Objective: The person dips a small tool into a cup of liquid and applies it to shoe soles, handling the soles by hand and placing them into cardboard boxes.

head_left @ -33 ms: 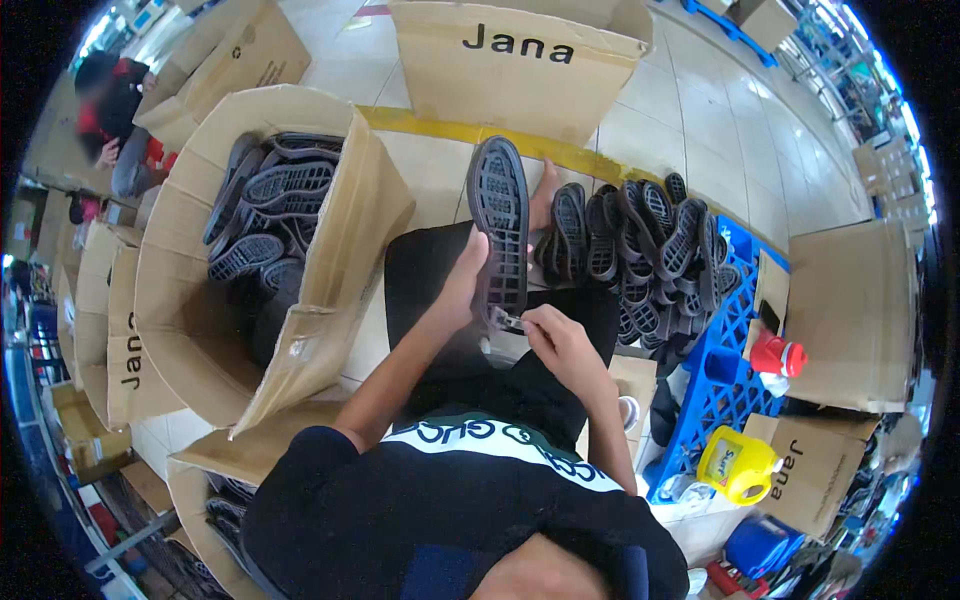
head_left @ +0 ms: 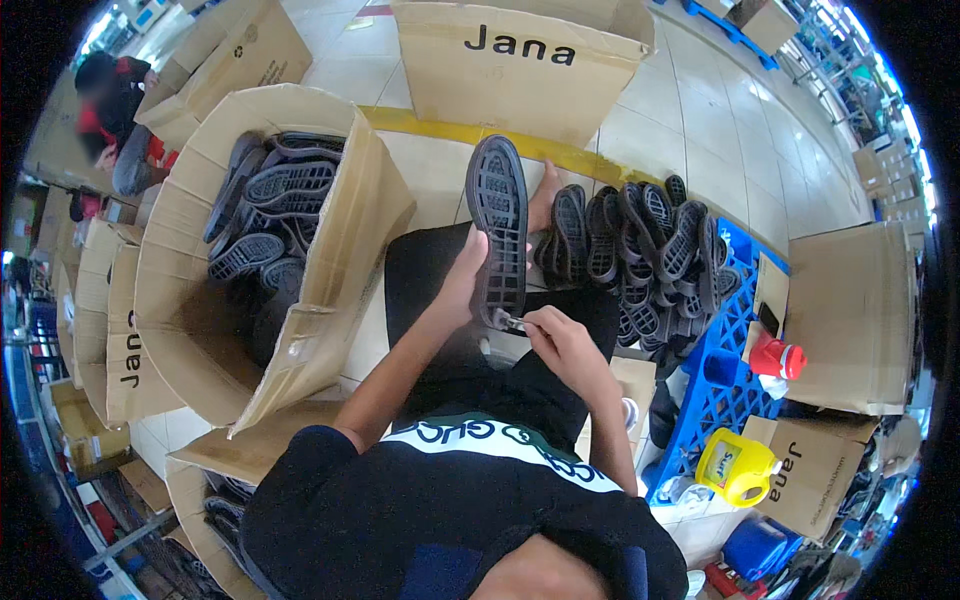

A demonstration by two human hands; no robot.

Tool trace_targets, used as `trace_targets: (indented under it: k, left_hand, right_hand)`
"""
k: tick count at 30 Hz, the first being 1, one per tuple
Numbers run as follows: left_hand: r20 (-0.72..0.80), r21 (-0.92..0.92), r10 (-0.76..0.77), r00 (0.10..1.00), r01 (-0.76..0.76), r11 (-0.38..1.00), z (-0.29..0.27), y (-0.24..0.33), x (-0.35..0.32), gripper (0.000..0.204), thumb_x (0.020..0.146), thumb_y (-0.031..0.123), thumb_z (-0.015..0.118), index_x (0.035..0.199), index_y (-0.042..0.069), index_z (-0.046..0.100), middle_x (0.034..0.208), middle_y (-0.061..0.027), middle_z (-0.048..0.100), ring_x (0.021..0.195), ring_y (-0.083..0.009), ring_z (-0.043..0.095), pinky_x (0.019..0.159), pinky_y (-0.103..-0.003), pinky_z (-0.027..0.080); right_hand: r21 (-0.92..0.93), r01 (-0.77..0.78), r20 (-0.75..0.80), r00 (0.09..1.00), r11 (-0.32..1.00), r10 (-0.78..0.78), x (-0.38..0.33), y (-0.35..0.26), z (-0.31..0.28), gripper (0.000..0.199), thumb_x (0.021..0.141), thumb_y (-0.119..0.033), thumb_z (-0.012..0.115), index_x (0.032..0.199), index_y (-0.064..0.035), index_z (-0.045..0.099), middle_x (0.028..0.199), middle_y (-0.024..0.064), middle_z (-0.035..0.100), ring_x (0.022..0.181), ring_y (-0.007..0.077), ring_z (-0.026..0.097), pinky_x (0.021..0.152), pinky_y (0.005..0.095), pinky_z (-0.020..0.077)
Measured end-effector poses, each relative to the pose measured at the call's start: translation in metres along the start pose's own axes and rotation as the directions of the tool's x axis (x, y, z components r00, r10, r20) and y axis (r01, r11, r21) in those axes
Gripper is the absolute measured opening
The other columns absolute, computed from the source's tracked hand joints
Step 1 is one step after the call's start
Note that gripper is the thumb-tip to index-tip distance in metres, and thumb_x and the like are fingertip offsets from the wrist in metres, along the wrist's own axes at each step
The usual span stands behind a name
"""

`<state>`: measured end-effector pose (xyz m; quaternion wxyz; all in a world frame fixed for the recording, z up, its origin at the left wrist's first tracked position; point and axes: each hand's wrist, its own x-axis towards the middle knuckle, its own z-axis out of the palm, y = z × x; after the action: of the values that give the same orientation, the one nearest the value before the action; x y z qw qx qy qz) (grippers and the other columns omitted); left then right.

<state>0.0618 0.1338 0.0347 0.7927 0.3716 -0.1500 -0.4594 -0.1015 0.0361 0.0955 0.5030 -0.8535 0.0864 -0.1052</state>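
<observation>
A dark shoe sole (head_left: 497,215) stands nearly upright above my lap, its gridded side facing me. My left hand (head_left: 466,275) grips its left edge, with fingertips showing at the right edge. At the sole's lower end, my right hand (head_left: 558,338) pinches a small pale, metallic tool (head_left: 507,320), perhaps a brush. Its tip touches the inside of that end; its exact kind is too small to tell. To the right, several similar soles (head_left: 655,245) stand and lie in a heap on the floor and against a blue plastic pallet (head_left: 740,265).
An open cardboard box (head_left: 375,235) on the left holds more soles. Another box (head_left: 520,85) stands ahead, beyond a yellow floor line. On the right are a red container (head_left: 775,356) and a yellow jug (head_left: 735,466). A person (head_left: 120,120) sits at the far left.
The tool tip in my right hand has shifted very slightly to the right inside the sole's lower end. The sole and my left hand have hardly moved.
</observation>
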Motion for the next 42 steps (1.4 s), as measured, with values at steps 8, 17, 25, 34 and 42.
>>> trace_targets:
  k: [8,17,25,34,42]
  left_hand:
    - [0.048,-0.007,-0.037,0.998,0.038,0.999,0.008,0.01,-0.003,0.062,0.097,0.053,0.03,0.133,0.004,0.039,0.121,-0.0168,0.055,0.098,-0.0228,0.061,0.08,-0.036,0.054]
    - [0.23,-0.141,-0.186,0.955,0.221,0.965,0.022,0.018,-0.022,0.058,0.096,0.053,0.029,0.134,0.009,0.034,0.117,-0.0181,0.056,0.099,-0.025,0.06,0.081,-0.038,0.053]
    - [0.227,-0.012,-0.146,0.963,0.152,0.988,0.018,0.016,-0.022,0.066,0.094,0.057,0.031,0.137,0.007,0.03,0.122,-0.0211,0.053,0.097,-0.0269,0.061,0.079,-0.041,0.055]
    - [0.19,0.023,-0.12,0.974,0.118,0.993,0.023,0.029,-0.022,0.066,0.092,0.055,0.042,0.138,0.01,0.025,0.117,-0.0182,0.055,0.098,-0.0225,0.061,0.084,-0.035,0.051]
    - [0.116,0.065,0.018,0.993,-0.026,0.998,0.01,0.035,-0.011,0.053,0.099,0.044,0.034,0.134,0.005,0.032,0.115,-0.016,0.057,0.097,-0.0221,0.061,0.085,-0.035,0.05]
  right_hand:
    - [0.3,-0.035,-0.494,0.849,0.953,0.187,0.044,-0.002,-0.058,0.018,0.097,-0.012,0.05,0.092,0.0029,0.059,0.076,0.0058,0.062,0.063,0.0098,0.058,0.062,0.0232,0.0492]
    - [-0.332,0.201,-0.392,0.859,0.922,-0.329,0.099,-0.022,-0.074,0.014,0.084,-0.003,0.064,0.096,0.004,0.061,0.097,0.0126,0.066,0.075,0.0176,0.066,0.071,0.0262,0.0522]
    - [-0.553,0.323,-0.297,0.785,0.768,-0.544,0.11,-0.027,-0.071,0.017,0.082,-0.006,0.064,0.098,-0.001,0.062,0.106,0.0141,0.062,0.086,0.0314,0.065,0.073,0.0358,0.054]
    - [-0.793,0.324,-0.055,0.804,0.515,-0.592,0.112,-0.012,-0.07,0.019,0.08,-0.004,0.064,0.097,0.0012,0.059,0.1,0.0145,0.059,0.087,0.0309,0.062,0.074,0.0365,0.0525]
    - [-0.735,0.433,0.193,0.872,0.523,-0.45,0.081,-0.018,-0.052,0.029,0.074,-0.003,0.062,0.102,0.0025,0.054,0.102,0.0156,0.052,0.091,0.0298,0.058,0.078,0.0363,0.0499]
